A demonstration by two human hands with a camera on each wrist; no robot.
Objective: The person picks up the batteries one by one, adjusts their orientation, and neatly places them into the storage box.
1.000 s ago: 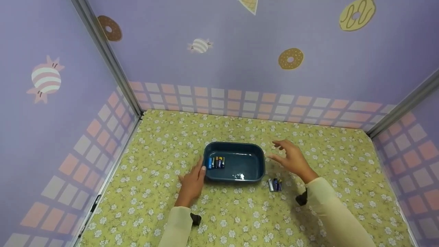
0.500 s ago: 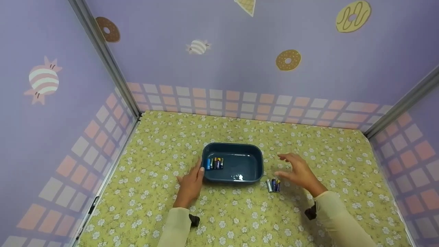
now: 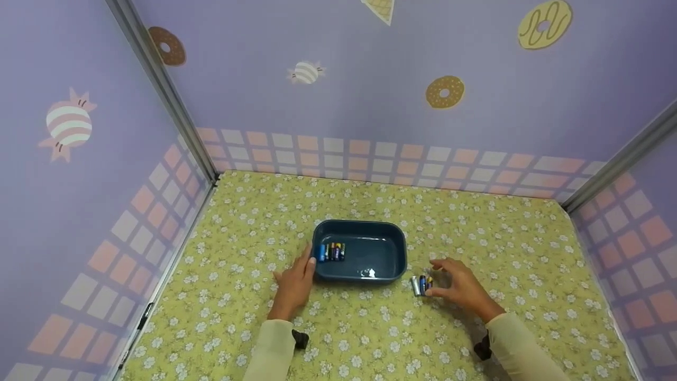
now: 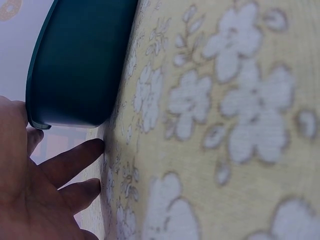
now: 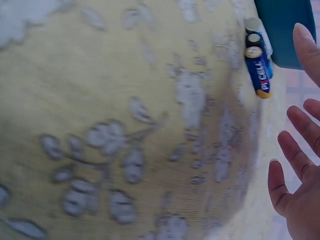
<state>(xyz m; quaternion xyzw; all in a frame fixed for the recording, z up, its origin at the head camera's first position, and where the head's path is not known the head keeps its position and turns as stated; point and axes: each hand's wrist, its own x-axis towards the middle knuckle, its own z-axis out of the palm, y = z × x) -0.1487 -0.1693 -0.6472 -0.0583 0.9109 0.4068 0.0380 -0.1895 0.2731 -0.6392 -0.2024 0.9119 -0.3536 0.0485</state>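
A dark teal rectangular tub (image 3: 370, 276) holds a row of several batteries (image 3: 332, 252) along its left side. My left hand (image 3: 294, 283) rests against the tub's left wall, thumb near the rim; in the left wrist view its fingers lie beside the tub wall (image 4: 75, 65). Right of the tub, three batteries (image 3: 422, 286) lie side by side on the cloth, one silver and two dark blue. My right hand (image 3: 463, 288) is at the rightmost one, thumb and fingers spread around it; the right wrist view shows a gap between hand (image 5: 305, 180) and the blue-and-yellow battery (image 5: 258, 72).
A yellow-green flowered cloth (image 3: 254, 222) covers the surface. Purple walls with a pink and white check border (image 3: 359, 154) stand behind and on both sides, with grey metal posts (image 3: 174, 100) at the corners.
My right hand has moved down and slightly right, from beside the tub to the loose batteries. My left hand stays at the tub, and the batteries lie as before.
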